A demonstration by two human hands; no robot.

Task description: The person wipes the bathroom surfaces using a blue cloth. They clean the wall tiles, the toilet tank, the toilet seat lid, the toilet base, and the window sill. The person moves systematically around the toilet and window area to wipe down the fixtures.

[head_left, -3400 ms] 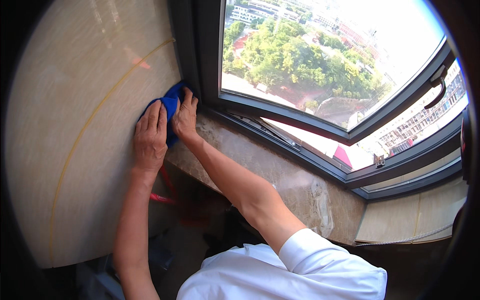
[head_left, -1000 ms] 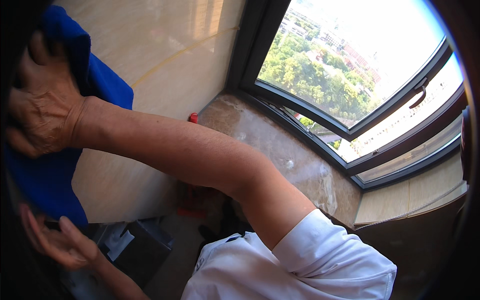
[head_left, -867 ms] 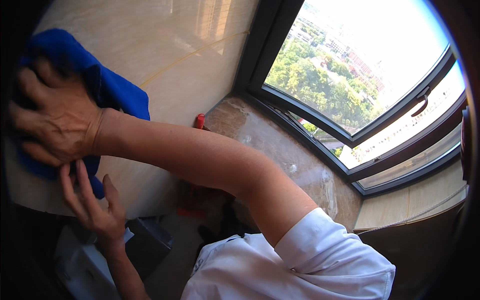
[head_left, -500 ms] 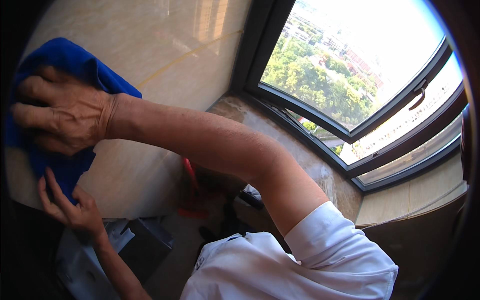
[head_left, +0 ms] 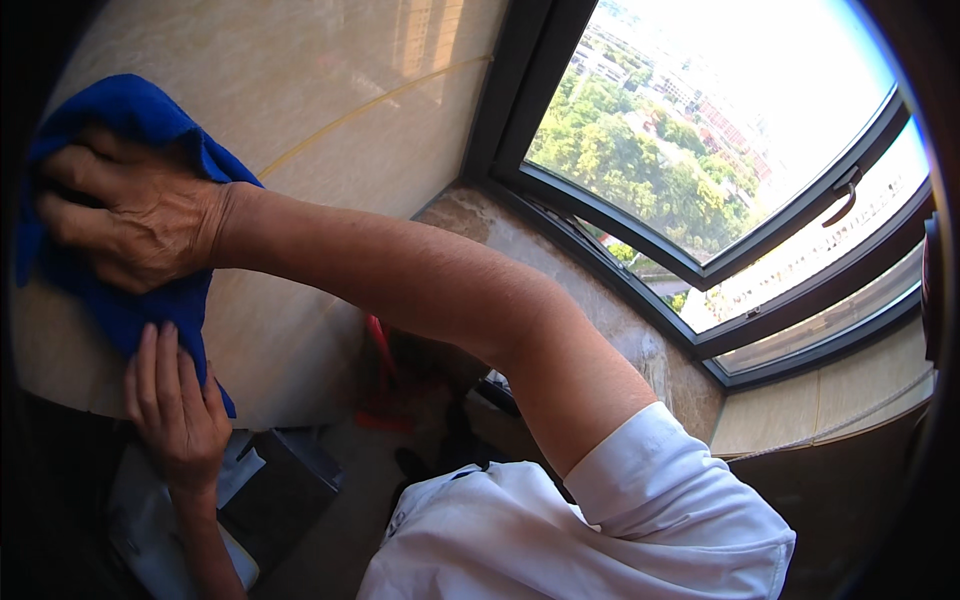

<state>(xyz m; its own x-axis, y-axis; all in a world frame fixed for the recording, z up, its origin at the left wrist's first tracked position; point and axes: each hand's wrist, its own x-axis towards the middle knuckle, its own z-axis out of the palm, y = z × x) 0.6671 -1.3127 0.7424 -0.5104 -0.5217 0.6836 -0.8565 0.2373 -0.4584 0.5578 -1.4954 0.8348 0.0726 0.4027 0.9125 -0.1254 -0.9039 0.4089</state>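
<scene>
A blue cloth (head_left: 150,108) lies spread against the beige tiled wall (head_left: 330,60) at the left. My right hand (head_left: 135,215) presses on its middle with bent fingers bunching the fabric; some fingertips are hidden in its folds. The right arm stretches across the view from a white sleeve. Lower down, my left hand (head_left: 180,410) rests its outstretched fingers on the hanging lower part of the cloth, close beneath the right hand. One corner of the fabric shows just right of the left fingers.
A dark-framed window (head_left: 700,270) stands tilted open at the right, with a handle (head_left: 845,195). Below it runs a brown marbled sill (head_left: 590,290). A red object (head_left: 380,345) and a dark grey box-like thing (head_left: 285,480) are lower down. A pale cord (head_left: 850,420) hangs at the right.
My left hand has shifted right and up, and its parted fingers now lie flat on the cloth. The cloth's lower corner has swung right. My right hand has moved slightly right and up.
</scene>
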